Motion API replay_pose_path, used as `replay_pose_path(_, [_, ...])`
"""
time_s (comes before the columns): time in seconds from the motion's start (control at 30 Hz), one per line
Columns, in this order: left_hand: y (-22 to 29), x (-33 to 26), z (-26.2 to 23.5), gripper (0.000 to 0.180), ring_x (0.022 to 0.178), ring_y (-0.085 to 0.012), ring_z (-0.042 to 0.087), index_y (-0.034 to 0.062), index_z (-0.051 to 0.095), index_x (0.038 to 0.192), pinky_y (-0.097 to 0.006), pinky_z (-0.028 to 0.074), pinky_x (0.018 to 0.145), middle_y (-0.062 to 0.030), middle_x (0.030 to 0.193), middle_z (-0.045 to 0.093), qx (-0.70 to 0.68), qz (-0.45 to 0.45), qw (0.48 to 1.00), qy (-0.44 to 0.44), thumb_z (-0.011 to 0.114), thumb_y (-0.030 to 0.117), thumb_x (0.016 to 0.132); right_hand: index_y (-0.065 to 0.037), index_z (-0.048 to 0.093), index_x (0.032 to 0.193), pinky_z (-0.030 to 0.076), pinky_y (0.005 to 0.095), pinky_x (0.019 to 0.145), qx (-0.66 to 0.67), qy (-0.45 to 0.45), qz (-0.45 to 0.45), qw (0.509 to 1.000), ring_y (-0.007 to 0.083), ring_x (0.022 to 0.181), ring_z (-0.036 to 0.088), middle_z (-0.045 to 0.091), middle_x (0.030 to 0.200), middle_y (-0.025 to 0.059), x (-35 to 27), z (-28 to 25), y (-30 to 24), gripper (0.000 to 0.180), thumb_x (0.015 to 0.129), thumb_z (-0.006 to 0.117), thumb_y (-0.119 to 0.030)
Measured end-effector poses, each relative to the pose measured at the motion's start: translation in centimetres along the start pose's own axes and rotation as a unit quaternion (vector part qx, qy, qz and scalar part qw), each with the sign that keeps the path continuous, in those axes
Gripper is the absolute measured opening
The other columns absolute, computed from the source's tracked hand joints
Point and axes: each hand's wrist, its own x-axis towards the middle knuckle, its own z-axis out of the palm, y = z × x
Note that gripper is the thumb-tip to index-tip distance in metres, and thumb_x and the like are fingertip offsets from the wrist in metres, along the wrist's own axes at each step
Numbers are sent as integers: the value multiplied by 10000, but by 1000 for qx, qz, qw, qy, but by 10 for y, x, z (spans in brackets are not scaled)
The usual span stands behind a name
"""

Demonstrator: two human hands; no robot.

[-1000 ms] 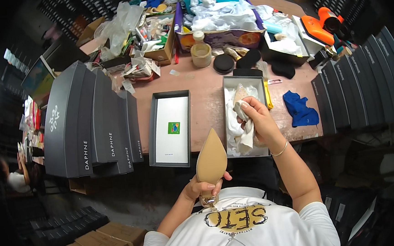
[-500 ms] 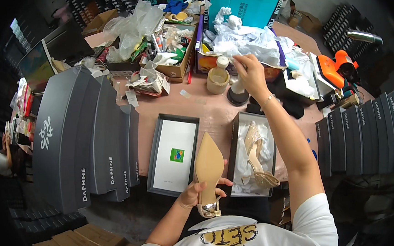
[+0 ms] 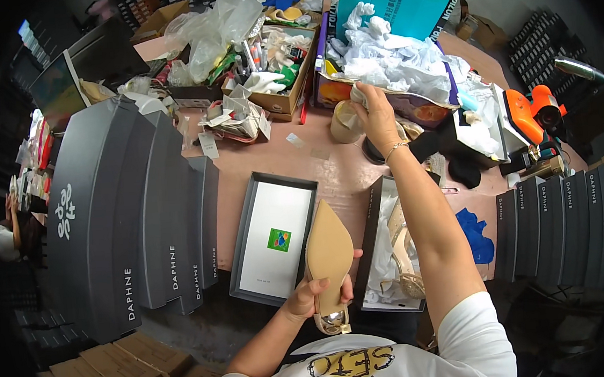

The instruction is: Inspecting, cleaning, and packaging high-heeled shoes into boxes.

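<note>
My left hand (image 3: 308, 298) grips a high-heeled shoe (image 3: 330, 256) with its beige sole turned up. The pointed toe aims away from me, and the shiny metallic heel is near my shirt. My right hand (image 3: 379, 121) is closed at the top of a pale, cloudy bottle (image 3: 345, 124). Something white shows at its fingertips; whether that is a cloth wad or the bottle's cap I cannot tell. Under my right forearm, a glittery heeled shoe (image 3: 402, 251) lies in white tissue inside a dark grey shoebox (image 3: 369, 233), partly hidden.
A grey box lid (image 3: 251, 262) lies left of the held shoe. Grey shoeboxes (image 3: 101, 223) stand at left, more (image 3: 564, 226) at right. Behind are a carton of white tissue (image 3: 395, 66), a box of supplies (image 3: 289, 105) and an orange tool (image 3: 524, 117). A blue cloth (image 3: 475, 236) lies at right.
My right hand has come down onto the top of the bottle, whose white cap showed beside it before. The view has shifted slightly. My left hand still holds the shoe sole up.
</note>
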Motion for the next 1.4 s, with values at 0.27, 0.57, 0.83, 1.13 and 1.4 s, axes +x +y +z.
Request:
replay_pose_path(0.27, [12, -10, 4, 835, 796, -204, 590, 53, 280, 1448, -247, 468, 620, -157, 1482, 340, -49, 49, 998, 0, 657, 247, 728, 15, 471, 1182, 553, 320, 745, 372, 359, 252, 818, 205, 872, 632, 595, 1054, 145, -57, -70, 42, 353, 891, 638, -96])
replay_pose_path(0.57, [14, -16, 20, 816, 692, -125, 536, 26, 264, 1456, -234, 469, 565, -161, 1489, 320, 77, 30, 997, -2, 629, 139, 735, 31, 513, 1140, 484, 348, 846, 115, 253, 122, 953, 258, 979, 602, 596, 1103, 168, -28, -50, 3, 367, 841, 685, -92])
replay_pose_path(0.83, [4, -37, 30, 847, 697, -130, 549, 59, 241, 1470, -241, 497, 547, -174, 1531, 243, 75, 34, 996, -34, 594, 58, 700, -100, 679, 1082, 488, 417, 805, -76, 22, 77, 994, 365, 945, 590, 558, 1052, 189, 2, -22, -14, 304, 880, 599, -313])
replay_pose_path(1.13, [-36, -81, 18, 748, 724, -130, 553, 27, 322, 1417, -248, 462, 605, -109, 997, 585, 151, -76, 985, 39, 594, 87, 723, -73, 674, 1032, 513, 306, 634, 199, -228, -35, 953, 220, 725, 625, 637, 827, 64, -215, -135, -213, 317, 730, 693, 22])
replay_pose_path(1.4, [-57, -104, 56, 207, 664, -147, 574, -1, 600, 918, -254, 463, 605, -71, 765, 596, 280, -127, 950, 52, 615, 85, 730, -90, 571, 943, 484, 380, 521, 82, -125, 2, 989, 305, 642, 591, 530, 782, 105, -263, -138, -215, 153, 802, 626, -109])
